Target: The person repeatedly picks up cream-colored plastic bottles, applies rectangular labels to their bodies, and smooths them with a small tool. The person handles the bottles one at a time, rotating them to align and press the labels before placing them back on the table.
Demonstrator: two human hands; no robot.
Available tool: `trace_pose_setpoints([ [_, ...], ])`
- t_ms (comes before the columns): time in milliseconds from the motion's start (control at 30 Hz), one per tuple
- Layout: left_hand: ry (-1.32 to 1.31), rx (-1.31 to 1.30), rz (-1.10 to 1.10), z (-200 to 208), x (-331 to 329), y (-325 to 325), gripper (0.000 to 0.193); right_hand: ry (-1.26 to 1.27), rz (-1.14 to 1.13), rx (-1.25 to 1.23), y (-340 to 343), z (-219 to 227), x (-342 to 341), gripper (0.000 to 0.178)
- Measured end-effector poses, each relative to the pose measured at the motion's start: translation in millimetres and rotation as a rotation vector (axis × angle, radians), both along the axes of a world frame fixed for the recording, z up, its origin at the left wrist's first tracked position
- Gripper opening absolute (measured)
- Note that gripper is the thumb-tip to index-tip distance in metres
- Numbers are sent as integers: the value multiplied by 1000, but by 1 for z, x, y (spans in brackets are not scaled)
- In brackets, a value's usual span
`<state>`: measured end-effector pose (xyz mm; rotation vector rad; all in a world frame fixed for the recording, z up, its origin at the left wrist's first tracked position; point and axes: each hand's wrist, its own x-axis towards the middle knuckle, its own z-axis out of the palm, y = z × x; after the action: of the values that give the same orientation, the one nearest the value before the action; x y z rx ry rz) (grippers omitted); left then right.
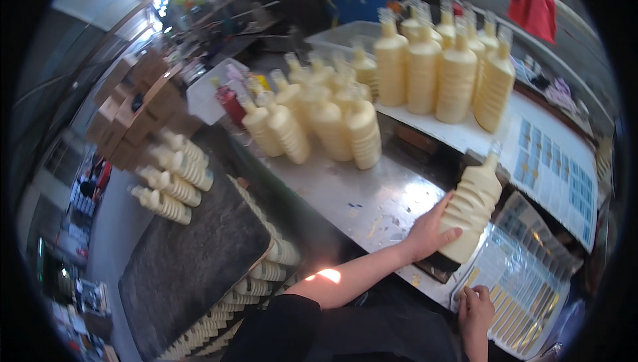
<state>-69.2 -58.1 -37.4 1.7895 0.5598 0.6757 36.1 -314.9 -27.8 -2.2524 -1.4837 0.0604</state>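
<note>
My left hand [428, 234] is wrapped around a cream-yellow ribbed bottle [470, 206] with a clear narrow neck. The bottle leans to the right above the metal table's [372, 209] near right part. Lower down, my right hand [476, 310] has its fingers curled together at the left edge of a sheet of labels [515, 295] with gold strips. Whatever the right fingertips may hold is too small to make out.
Several like bottles [329, 122] stand mid-table, and more [458, 83] on the raised white shelf beside a blue-printed sheet [551, 169]. At left, a dark board [199, 255] bears a few bottles [176, 179] above stacked ones. Cardboard boxes [136, 109] rise behind; a red cloth [533, 8] hangs from a rail.
</note>
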Motion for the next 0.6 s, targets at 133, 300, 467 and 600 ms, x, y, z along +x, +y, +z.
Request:
trace_pose_setpoints([
  [133, -5, -12, 38, -4, -9, -1, 90, 77, 70, 211, 15, 5, 22, 18],
  [300, 31, -47, 49, 4, -8, -4, 90, 107, 105, 234, 23, 18, 39, 20],
  [467, 88, -50, 24, 13, -8, -5, 89, 127, 95, 161, 22, 25, 48, 21],
  [600, 139, -37, 31, 13, -14, -4, 90, 123, 100, 98, 26, 33, 55, 23],
])
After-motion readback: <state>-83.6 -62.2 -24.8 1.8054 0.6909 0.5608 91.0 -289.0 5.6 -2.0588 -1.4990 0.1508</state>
